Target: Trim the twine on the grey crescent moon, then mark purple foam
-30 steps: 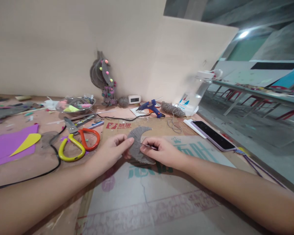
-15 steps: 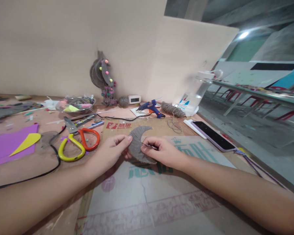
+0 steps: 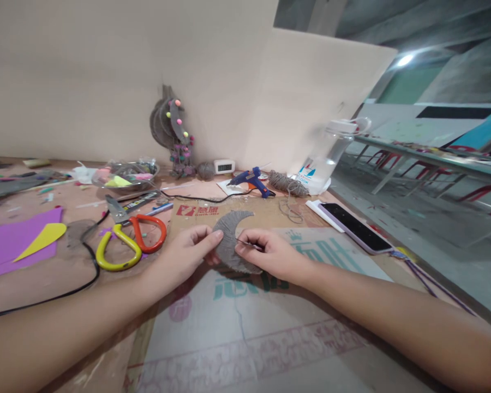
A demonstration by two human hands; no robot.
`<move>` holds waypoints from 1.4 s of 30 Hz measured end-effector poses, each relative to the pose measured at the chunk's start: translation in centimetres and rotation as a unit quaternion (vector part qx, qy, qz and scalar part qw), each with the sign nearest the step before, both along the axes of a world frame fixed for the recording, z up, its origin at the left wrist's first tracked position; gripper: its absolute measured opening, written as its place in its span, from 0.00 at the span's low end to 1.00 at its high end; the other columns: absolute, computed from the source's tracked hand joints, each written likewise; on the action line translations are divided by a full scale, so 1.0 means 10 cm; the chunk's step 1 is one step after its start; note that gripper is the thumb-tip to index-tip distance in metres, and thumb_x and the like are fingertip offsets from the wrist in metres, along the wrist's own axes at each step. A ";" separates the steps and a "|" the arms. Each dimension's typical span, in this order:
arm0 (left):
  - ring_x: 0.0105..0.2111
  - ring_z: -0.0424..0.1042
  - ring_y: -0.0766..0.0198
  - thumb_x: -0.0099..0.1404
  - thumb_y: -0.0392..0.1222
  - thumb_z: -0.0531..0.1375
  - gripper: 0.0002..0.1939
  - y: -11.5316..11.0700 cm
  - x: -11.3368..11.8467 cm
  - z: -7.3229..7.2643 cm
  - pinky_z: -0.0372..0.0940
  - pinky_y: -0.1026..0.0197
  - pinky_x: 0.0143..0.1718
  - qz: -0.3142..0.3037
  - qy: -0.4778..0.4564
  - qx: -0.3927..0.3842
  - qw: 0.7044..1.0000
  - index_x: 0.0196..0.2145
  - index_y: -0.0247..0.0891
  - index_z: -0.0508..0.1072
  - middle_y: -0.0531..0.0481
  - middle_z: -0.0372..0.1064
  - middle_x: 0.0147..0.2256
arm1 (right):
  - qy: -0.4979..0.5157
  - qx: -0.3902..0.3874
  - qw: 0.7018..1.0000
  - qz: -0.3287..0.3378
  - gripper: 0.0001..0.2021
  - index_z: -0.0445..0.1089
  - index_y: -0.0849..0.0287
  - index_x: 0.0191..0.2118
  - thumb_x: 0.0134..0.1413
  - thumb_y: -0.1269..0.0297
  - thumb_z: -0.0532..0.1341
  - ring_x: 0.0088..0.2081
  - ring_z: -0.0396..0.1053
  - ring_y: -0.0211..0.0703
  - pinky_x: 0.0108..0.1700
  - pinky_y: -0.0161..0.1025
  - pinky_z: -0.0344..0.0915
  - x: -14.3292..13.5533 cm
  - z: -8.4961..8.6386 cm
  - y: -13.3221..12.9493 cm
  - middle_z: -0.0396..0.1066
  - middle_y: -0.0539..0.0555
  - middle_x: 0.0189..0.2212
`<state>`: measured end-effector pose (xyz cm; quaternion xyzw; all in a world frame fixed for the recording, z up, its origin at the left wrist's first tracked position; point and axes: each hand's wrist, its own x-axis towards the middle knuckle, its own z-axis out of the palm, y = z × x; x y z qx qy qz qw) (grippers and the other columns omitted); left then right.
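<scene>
Barely anything has shifted: right of the scissors (image 3: 123, 240), the left hand (image 3: 196, 245) pinches the grey crescent (image 3: 229, 226) above the cardboard (image 3: 196, 327); at its inner curve, the right hand's (image 3: 272, 254) fingers are closed on a thin strand (image 3: 242, 241), left of the phone (image 3: 355, 226).

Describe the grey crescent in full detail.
The grey crescent looks flat, covered in close-laid strands that look like yarn, with a fuzzy lower edge. Held over a printed board, its hollow side faces right. The left hand grips its outer curve, thumb on top; the right hand touches its inner edge, a thin dark item between its fingers.
</scene>
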<state>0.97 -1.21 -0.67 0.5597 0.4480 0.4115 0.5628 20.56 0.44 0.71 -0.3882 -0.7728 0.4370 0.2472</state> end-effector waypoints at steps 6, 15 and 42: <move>0.23 0.66 0.66 0.63 0.52 0.55 0.17 0.02 0.00 -0.04 0.61 0.64 0.28 -0.013 -0.001 0.006 1.000 0.24 0.38 0.69 0.52 0.67 0.21 | 0.006 0.012 1.000 -0.001 0.13 0.62 0.60 0.26 0.55 0.56 0.56 0.23 0.52 0.32 0.25 0.31 0.51 -0.01 0.01 0.00 0.55 0.45 0.21; 0.24 0.67 0.64 0.63 0.56 0.54 0.20 0.01 0.00 0.01 0.62 0.62 0.28 -0.023 0.024 0.032 0.999 0.26 0.36 0.72 0.52 0.68 0.21 | 0.012 0.035 0.999 -0.025 0.13 0.62 0.59 0.26 0.55 0.55 0.55 0.23 0.53 0.33 0.25 0.32 0.52 0.00 0.00 0.00 0.55 0.46 0.21; 0.23 0.65 0.67 0.59 0.47 0.61 0.13 -0.03 0.03 0.07 0.59 0.65 0.27 -0.016 0.046 0.035 0.998 0.22 0.36 0.70 0.53 0.68 0.21 | 0.009 0.073 0.996 -0.046 0.11 0.60 0.59 0.25 0.54 0.60 0.56 0.22 0.50 0.33 0.25 0.32 0.49 -0.03 0.03 -0.02 0.54 0.45 0.20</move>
